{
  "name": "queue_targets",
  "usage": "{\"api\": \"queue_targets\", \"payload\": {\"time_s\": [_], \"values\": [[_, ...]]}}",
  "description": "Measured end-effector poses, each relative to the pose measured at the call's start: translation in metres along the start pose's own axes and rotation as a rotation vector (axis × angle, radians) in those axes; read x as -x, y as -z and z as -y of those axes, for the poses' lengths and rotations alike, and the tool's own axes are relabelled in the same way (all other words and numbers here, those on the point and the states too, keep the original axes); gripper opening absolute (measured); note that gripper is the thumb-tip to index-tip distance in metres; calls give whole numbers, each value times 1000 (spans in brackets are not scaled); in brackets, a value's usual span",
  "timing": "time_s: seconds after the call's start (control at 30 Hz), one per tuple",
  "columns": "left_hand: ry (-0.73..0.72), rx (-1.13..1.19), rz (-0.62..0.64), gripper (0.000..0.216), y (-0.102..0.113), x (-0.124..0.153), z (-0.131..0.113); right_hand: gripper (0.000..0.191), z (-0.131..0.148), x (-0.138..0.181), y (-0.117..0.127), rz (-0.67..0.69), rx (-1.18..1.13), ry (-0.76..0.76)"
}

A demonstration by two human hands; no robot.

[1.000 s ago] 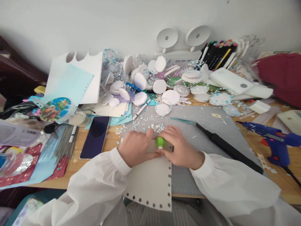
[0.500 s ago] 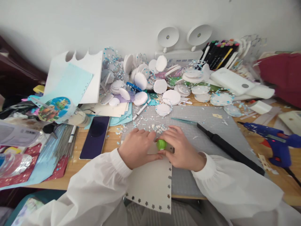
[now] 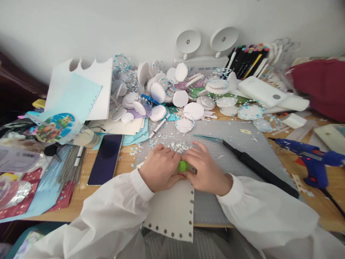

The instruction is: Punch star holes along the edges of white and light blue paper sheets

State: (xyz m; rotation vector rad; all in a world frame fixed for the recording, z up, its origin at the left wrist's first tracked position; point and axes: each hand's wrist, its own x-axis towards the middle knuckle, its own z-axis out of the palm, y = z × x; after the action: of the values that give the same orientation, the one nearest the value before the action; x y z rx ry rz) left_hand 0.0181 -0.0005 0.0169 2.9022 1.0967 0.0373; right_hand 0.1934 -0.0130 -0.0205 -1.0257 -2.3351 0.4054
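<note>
A green craft punch [image 3: 183, 166] sits between my two hands at the far part of a cream paper sheet [image 3: 169, 212]. Flower-shaped holes run along the sheet's right and near edges. My right hand [image 3: 198, 166] is closed around the punch from the right, fingers bent over it. From the left, my left hand [image 3: 161, 168] is closed too, its fingertips and thumb pressed at the punch and the paper. The punch's lower part is mostly hidden by my fingers. Small punched paper flowers [image 3: 180, 146] lie just beyond my hands.
A grey cutting mat [image 3: 215, 208] lies underneath, with tweezers [image 3: 208, 138] and a black-handled tool [image 3: 261, 172] on its right. A blue glue gun [image 3: 312, 158] is farther right. A phone [image 3: 105, 160] lies at left. White paper discs [image 3: 194, 110] are piled at the back.
My left hand has moved in closer, its fingers now against the punch, covering more of it. The whole view has shifted slightly.
</note>
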Motion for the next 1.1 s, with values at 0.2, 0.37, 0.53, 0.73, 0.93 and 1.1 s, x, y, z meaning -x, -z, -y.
{"api": "queue_targets", "payload": {"time_s": [0.2,0.37,0.53,0.73,0.93,1.1], "values": [[121,-51,149,41,6,-2,-8,10,-2,-2,0,52,-25,-21],[150,-25,203,53,9,4,-1,22,-2,-2,0,39,-131,-48],[140,-71,216,52,11,9,8,25,-2,-1,0,34,-216,-88],[99,-84,210,51,12,11,13,22,-2,-2,1,41,-184,-82],[27,-19,48,51,6,7,11,18,-1,-2,1,52,-88,-90],[-48,-46,-46,46,-3,1,6,15,1,-1,0,79,-44,-82]]}}
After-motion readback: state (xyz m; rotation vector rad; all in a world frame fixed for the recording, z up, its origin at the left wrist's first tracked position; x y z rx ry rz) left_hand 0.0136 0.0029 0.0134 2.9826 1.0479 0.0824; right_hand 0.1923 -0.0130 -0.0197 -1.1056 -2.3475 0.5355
